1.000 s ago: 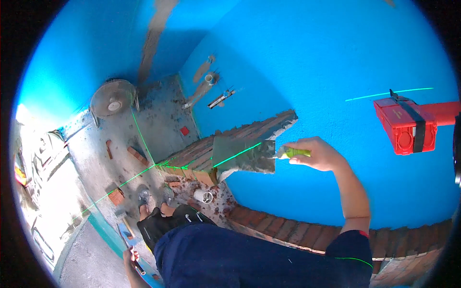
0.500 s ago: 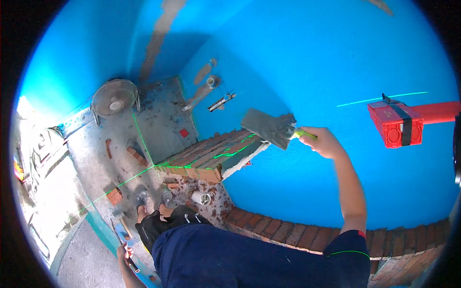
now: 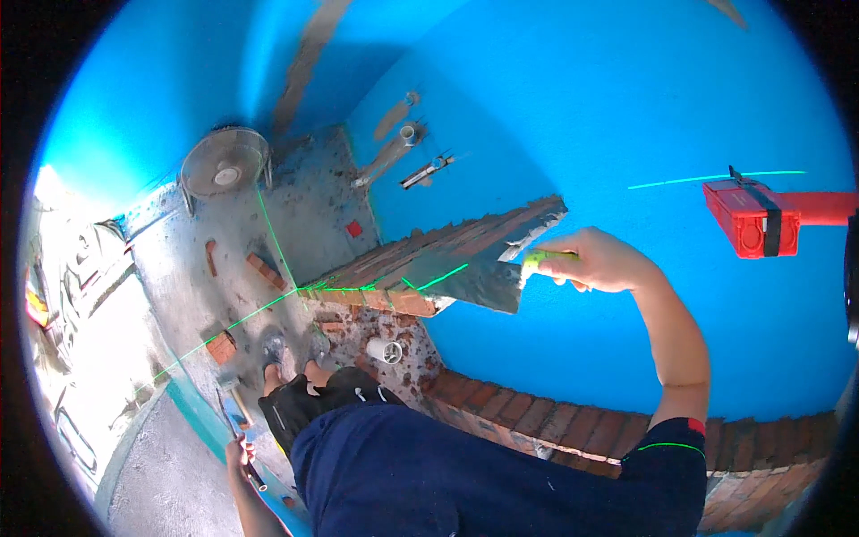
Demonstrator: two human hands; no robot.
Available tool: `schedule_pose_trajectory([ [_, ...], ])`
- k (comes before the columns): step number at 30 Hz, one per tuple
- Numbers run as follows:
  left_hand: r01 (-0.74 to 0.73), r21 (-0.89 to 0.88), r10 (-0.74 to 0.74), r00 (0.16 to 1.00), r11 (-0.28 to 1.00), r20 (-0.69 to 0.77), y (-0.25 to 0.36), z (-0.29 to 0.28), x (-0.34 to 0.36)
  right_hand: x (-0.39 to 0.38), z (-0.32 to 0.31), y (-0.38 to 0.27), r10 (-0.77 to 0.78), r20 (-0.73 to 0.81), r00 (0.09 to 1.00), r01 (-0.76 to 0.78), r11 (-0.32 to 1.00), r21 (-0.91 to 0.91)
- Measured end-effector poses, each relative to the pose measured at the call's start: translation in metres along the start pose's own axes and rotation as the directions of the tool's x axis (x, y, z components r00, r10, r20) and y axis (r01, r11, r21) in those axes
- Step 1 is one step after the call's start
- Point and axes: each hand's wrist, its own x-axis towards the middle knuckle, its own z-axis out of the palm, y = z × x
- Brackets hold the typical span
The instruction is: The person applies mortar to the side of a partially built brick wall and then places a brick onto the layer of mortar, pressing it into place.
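My right hand (image 3: 586, 261) grips the green handle of a grey, mortar-smeared flat trowel (image 3: 470, 282). The blade lies over a narrow brick partition (image 3: 407, 299) that runs out from the blue wall, with green laser lines across blade and bricks. At the bottom left, my left hand (image 3: 240, 455) is closed round a long, thin dark tool (image 3: 254, 474), whose exact kind I cannot make out. A light-handled hammer-like tool (image 3: 234, 403) shows just beyond it.
A floor fan (image 3: 213, 163) stands by the far wall. Loose bricks (image 3: 221, 348) and a white pipe piece (image 3: 385, 351) lie on the rough floor (image 3: 170, 268). A brick ledge (image 3: 510, 403) runs below me. A red box (image 3: 752, 219) is fixed on the blue wall (image 3: 680, 107).
The trowel rose and tilted half a second ago; now it has come down and left along the partition top. My left hand still grips its tool, and the view has shifted slightly.
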Motion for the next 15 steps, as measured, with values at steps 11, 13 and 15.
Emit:
schedule_pose_trajectory([
  [11,0.109,-0.064,-0.108,0.994,0.992,0.033,0.013,0.0,-0.027,0.044,0.013,0.025,-0.128,-0.368,0.921,0.056,0.978,-0.201],
  [13,0.093,0.023,-0.093,0.996,0.995,-0.011,0.011,-0.002,-0.029,0.019,0.016,0.028,-0.018,-0.422,0.906,0.046,0.997,0.055],
  [15,0.145,-0.029,-0.145,0.989,0.989,0.011,-0.005,-0.021,-0.006,-0.012,0.033,0.029,0.088,-0.455,0.886,0.059,0.952,0.3],
])
